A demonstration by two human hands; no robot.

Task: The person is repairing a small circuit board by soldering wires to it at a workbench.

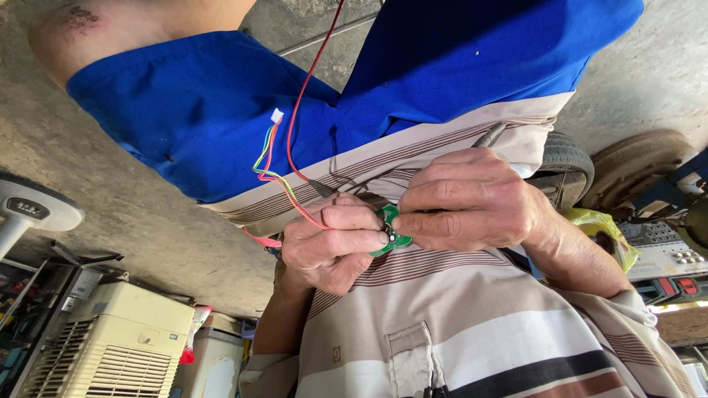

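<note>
A small green circuit board is held between both hands over my lap, in front of my striped shirt. My left hand pinches its left side, with thumb and forefinger closed on it. My right hand grips it from the right, fingers curled tight. A thin grey tool tip sticks out above my right hand. A bundle of coloured wires runs from my left hand up to a white connector lying on my blue shorts. A single red wire leads upward out of view.
Concrete floor lies around my legs. A white fan base and a cream air cooler stand at the left. A tyre, a yellow plastic bag and machine parts crowd the right.
</note>
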